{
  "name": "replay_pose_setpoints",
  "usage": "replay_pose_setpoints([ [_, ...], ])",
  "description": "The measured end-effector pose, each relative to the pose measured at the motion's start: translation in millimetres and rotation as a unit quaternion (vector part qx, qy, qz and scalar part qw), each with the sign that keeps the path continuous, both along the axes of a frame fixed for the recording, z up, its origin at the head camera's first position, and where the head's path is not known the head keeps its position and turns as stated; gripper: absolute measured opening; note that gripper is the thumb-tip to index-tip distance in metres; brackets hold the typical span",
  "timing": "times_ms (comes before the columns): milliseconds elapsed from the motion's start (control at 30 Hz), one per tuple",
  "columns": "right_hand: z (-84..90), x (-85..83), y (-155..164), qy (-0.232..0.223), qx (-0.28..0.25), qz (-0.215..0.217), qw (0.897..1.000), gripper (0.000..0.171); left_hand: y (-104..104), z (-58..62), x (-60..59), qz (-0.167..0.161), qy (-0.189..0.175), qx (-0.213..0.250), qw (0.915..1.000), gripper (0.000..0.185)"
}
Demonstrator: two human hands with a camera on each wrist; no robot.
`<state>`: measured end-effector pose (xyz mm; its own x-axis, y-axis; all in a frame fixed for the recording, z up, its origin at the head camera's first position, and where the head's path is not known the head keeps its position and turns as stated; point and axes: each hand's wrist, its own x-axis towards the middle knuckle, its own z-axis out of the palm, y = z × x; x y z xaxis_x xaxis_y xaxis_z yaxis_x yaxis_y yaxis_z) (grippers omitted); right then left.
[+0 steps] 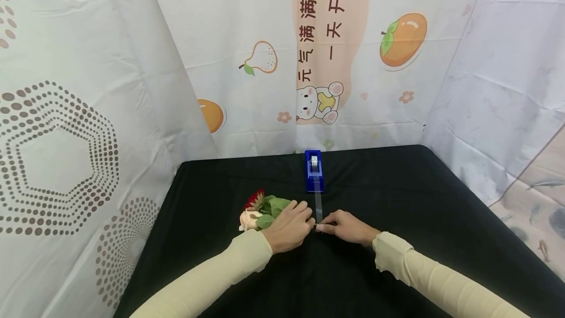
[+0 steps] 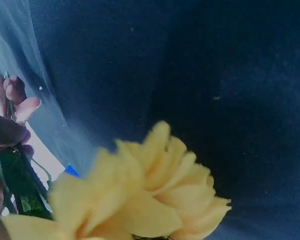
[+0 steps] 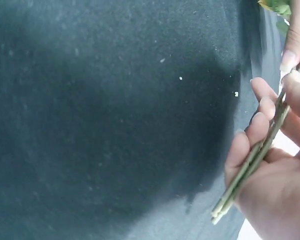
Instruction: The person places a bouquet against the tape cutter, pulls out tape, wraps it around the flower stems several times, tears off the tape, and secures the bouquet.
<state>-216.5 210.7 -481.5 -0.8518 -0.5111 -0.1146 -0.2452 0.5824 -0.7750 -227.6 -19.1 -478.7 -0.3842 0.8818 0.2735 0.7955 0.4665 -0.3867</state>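
My left hand grips a small bunch of flowers near the top of the stems. A red rose, a pale peach rose and green leaves show in the head view. Yellow petals fill the lower part of the left wrist view. Thin green stems run across the palm of my right hand, whose thumb and fingers pinch close beside the left fingertips. A clear strip of tape stretches from the blue tape dispenser down to both hands.
The dispenser stands at the back edge of a table covered with black cloth. Printed white curtains hang behind and on both sides.
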Motion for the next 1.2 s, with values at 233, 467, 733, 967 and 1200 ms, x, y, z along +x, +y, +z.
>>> replay_pose_setpoints([
  [233,-4.0,-3.2,4.6,-0.072,-0.077,-0.016,0.994,0.028,1.0,-5.5,-2.4,-0.001,0.019,0.006,0.9998,0.009],
  [467,-0.8,-3.7,3.4,-0.087,-0.108,-0.035,0.990,0.023,2.3,-8.0,-1.8,0.004,0.024,0.025,0.9994,0.010],
  [733,-3.4,-4.1,-0.7,-0.052,-0.071,-0.069,0.994,0.018,11.6,11.3,-8.3,0.067,-0.096,-0.001,0.9931,0.029],
  [967,-1.2,-2.1,-5.2,-0.009,-0.056,-0.072,0.996,0.017,16.3,28.4,-19.4,0.129,-0.255,-0.019,0.9582,0.027],
  [1200,-1.6,0.0,-6.5,0.001,-0.051,-0.086,0.995,0.015,15.1,25.8,-18.7,0.090,-0.209,-0.032,0.9732,0.026],
])
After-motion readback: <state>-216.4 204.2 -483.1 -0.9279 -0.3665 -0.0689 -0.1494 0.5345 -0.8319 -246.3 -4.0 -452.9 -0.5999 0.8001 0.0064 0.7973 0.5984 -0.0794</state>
